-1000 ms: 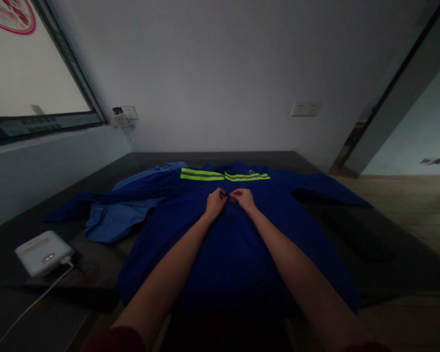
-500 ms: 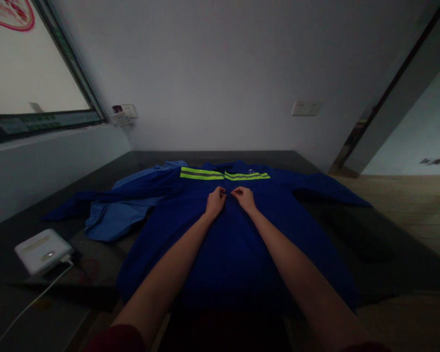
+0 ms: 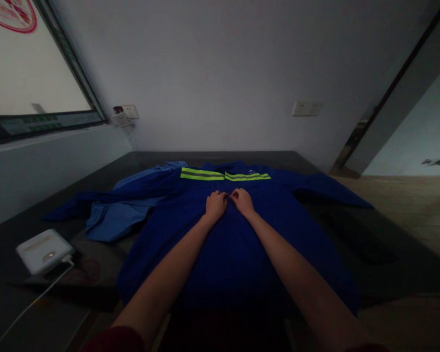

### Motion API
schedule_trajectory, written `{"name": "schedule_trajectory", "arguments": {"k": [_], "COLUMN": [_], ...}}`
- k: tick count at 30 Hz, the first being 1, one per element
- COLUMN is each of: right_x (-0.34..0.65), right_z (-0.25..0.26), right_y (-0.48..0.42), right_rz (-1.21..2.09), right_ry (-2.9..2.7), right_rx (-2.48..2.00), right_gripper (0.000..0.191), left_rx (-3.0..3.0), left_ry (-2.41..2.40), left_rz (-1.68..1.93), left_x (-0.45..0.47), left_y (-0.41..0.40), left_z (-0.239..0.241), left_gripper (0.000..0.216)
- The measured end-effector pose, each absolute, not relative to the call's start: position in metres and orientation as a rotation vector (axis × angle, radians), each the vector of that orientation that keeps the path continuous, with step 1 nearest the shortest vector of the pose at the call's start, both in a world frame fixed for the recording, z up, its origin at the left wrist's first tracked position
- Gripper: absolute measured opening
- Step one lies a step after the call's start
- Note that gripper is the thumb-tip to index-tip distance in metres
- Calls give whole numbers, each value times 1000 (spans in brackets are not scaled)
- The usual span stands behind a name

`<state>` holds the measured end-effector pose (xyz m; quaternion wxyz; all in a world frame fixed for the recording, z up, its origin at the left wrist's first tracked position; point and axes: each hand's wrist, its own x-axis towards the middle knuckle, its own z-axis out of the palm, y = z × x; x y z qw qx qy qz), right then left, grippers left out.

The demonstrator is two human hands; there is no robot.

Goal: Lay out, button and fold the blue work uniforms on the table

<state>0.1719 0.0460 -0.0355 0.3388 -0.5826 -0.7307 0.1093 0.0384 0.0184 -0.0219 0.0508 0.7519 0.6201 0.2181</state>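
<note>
A dark blue work jacket [image 3: 278, 234] with a yellow-green reflective stripe across its chest lies spread out, collar toward the wall. My left hand [image 3: 216, 205] is at the front opening, just below the stripe, its fingers pinched on the jacket's edge. Facing it, my right hand [image 3: 242, 201] pinches the cloth on the other side of the opening. The fingertips of both hands nearly meet. Whatever small part lies between them, a button or bare fabric, is too small to make out. Lighter blue clothing [image 3: 117, 220] lies partly under the jacket's sleeve on the left.
The dark table [image 3: 212, 157] reaches back to the grey wall. At the left front sits a white box-shaped device [image 3: 44, 250] with a white cable plugged in. A black flat object [image 3: 359, 237] lies right of the jacket. Wall sockets [image 3: 307, 108] are above the table.
My hands have come closer together at the jacket's front opening, and the gap between the fingertips has closed. The jacket lies much as before.
</note>
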Motion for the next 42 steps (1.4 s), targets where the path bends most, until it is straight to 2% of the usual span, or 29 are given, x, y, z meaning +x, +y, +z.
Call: {"name": "schedule_trajectory", "arguments": {"k": [3,9,13,36,42], "right_x": [179,217,230,227,226], "right_z": [-28,-27,-38,-41,-29], "right_y": [33,-20,-43,23,21], "right_rz": [244,85,73,80,80], "right_ry": [-1969,-2219,-2301,-2296,-2304], "right_rx": [-1503,-1619,-1724,-1722,-1706], "right_gripper": [13,45,55,52,49], "left_rx": [2350,2420,2463,2482,2530], "left_ry": [1896,1750,1755,1760,1734], "left_rz": [578,442,396,423,651], "left_x": [33,8,4,0,1], "left_y": [7,-16,-25,44,35], "left_z": [-17,-24,-35,-35,-26], "left_gripper": [35,50,50,48,37]}}
